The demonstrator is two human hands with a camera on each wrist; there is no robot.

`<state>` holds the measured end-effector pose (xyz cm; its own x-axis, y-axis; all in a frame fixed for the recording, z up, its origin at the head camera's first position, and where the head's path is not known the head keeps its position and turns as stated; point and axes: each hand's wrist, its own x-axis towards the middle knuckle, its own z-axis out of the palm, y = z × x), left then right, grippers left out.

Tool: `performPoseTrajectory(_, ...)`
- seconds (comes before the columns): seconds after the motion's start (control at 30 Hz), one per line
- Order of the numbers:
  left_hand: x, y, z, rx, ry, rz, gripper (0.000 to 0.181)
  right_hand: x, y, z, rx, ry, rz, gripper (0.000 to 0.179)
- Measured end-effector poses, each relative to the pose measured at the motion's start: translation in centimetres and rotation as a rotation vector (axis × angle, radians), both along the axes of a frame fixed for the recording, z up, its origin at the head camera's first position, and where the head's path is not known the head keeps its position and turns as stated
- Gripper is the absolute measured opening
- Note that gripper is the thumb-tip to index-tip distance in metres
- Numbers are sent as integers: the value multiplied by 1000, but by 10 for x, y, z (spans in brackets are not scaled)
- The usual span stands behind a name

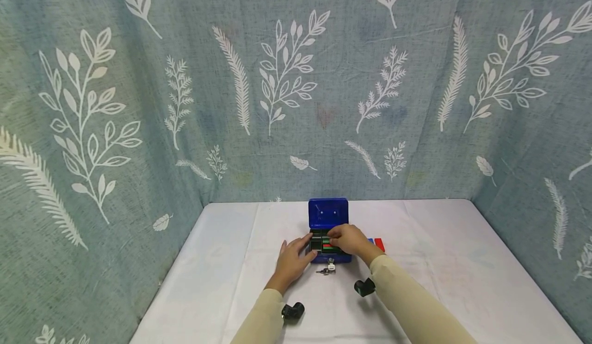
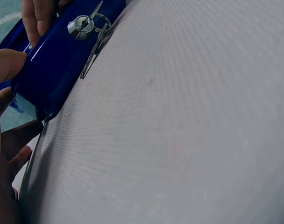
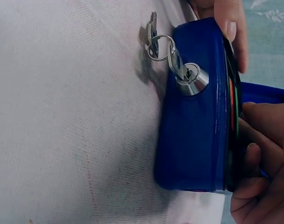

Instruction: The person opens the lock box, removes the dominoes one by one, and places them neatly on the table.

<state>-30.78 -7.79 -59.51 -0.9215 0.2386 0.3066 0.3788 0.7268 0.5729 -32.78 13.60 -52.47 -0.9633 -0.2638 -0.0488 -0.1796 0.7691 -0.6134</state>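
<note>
A blue cash box [image 1: 329,213] stands on the table with its lid raised at the back. Inside it sits a black compartment tray [image 1: 316,245] with red and green pieces [image 1: 327,246] in one section. My left hand [image 1: 292,263] rests against the box's left side, its thumb [image 2: 9,64] over the front left edge and its fingers along the outer side. From the right, my right hand [image 1: 352,239] reaches over the tray with bent fingers, fingertips down at the compartments. I cannot tell what is between them. Keys [image 3: 174,58] hang on a ring from the front lock [image 3: 193,79].
To the right of the box, partly behind my right wrist, lie a red piece [image 1: 379,245] and a blue piece [image 1: 371,240]. White cloth [image 1: 231,282] covers the table, and a leaf-patterned curtain [image 1: 333,154] encloses the back and sides.
</note>
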Motion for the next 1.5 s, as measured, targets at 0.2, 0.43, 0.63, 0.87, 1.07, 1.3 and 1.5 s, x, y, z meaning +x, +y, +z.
performPoseTrajectory(0.2, 0, -1, 0, -3, -5, 3, 58, 1, 0, -1, -4, 7, 5, 22)
performPoseTrajectory(0.43, 0, 0, -1, -10, -26, 7, 59, 1, 1, -4, -35, 17, -12, 22)
performPoseTrajectory(0.63, -1, 1, 0, -19, -31, 6, 59, 2, 2, -4, -71, 44, -40, 21)
performPoseTrajectory(0.87, -1, 1, 2, -25, -27, 5, 58, 2, 2, -4, -97, 87, -102, 23)
performPoseTrajectory(1.07, -1, -1, 0, -25, -16, 1, 58, 2, 3, -4, -106, 78, -137, 28)
performPoseTrajectory(1.3, -2, -1, 1, -28, -16, 0, 58, 2, 6, -2, -140, 84, -155, 31)
performPoseTrajectory(1.5, 0, 0, 1, -36, -38, 12, 59, 4, 7, -1, -173, 79, -162, 32)
